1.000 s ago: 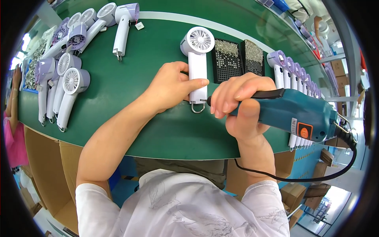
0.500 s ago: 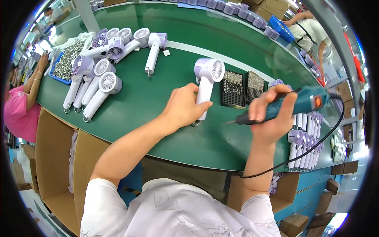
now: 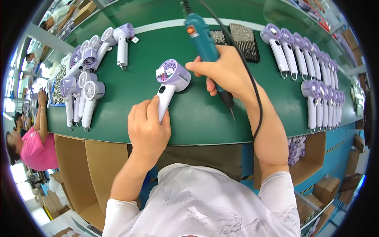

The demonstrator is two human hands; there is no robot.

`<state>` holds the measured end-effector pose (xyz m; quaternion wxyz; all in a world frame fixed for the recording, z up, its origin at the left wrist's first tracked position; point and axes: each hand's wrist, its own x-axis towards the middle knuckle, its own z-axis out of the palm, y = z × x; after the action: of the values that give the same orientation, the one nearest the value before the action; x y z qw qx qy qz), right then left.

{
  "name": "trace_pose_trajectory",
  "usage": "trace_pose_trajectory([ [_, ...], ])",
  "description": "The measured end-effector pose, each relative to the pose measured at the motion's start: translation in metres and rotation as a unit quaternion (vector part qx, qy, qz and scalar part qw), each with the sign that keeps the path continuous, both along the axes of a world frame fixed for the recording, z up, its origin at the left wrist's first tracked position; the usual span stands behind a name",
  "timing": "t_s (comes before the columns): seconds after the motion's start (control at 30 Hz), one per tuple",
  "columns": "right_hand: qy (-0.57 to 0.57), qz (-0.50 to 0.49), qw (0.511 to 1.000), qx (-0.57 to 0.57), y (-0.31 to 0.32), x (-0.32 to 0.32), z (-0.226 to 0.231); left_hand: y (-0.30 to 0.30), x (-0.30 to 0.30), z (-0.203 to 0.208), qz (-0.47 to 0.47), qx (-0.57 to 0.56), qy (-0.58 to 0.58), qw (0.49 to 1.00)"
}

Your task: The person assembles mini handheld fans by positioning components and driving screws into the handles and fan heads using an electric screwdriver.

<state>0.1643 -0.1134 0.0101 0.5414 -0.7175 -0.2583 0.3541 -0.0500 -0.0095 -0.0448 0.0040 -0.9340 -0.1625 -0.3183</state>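
My left hand [image 3: 148,126] is closed round the white handle of a handheld fan [image 3: 178,81], low over the green table. The fan's round purple head faces up with its inside showing: small parts and a bit of red inside the ring. My right hand [image 3: 231,73] grips a teal electric screwdriver [image 3: 202,39] with an orange button, just right of the fan. The screwdriver's thin bit points down toward the near table edge, apart from the fan. A black cord runs from its top over my right forearm.
Black screw trays [image 3: 245,41] lie beyond my right hand. Rows of purple-and-white fans [image 3: 278,49] stand at the right. More fans [image 3: 94,91] lie at the left by a blue tray of metal loops [image 3: 59,85]. Cardboard boxes [image 3: 106,170] stand below the table's front edge; a person in pink is far left.
The fan has turned from its grille side to its open side. My right hand has swung the screwdriver round, so its bit now points toward me. The whole view has shifted right.
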Motion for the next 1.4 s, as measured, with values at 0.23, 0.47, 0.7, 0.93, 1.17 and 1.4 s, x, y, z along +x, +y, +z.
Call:
trace_pose_trajectory([
  [0.23, -0.041, 0.040, 0.995, -0.080, -0.003, 0.015, -0.007, -0.038, 0.005, 0.002, -0.008, -0.032, 0.040, 0.999],
  [0.47, -0.030, 0.018, 0.999, -0.028, -0.006, 0.026, -0.021, -0.045, 0.017, 0.012, -0.069, -0.085, 0.043, 0.993],
  [0.7, -0.038, 0.026, 0.999, -0.029, -0.012, 0.022, -0.008, 0.054, 0.066, 0.028, -0.189, -0.370, 0.023, 0.909],
  [0.93, -0.059, 0.061, 0.995, -0.060, -0.016, 0.035, -0.016, 0.064, 0.095, 0.021, -0.216, -0.451, 0.157, 0.852],
  [1.17, -0.118, 0.083, 0.987, -0.077, -0.015, 0.039, -0.012, 0.061, 0.097, 0.034, -0.219, -0.420, 0.165, 0.865],
  [1.4, -0.116, 0.078, 0.984, -0.112, -0.017, 0.040, -0.004, 0.067, 0.101, 0.003, -0.287, -0.432, 0.097, 0.850],
])
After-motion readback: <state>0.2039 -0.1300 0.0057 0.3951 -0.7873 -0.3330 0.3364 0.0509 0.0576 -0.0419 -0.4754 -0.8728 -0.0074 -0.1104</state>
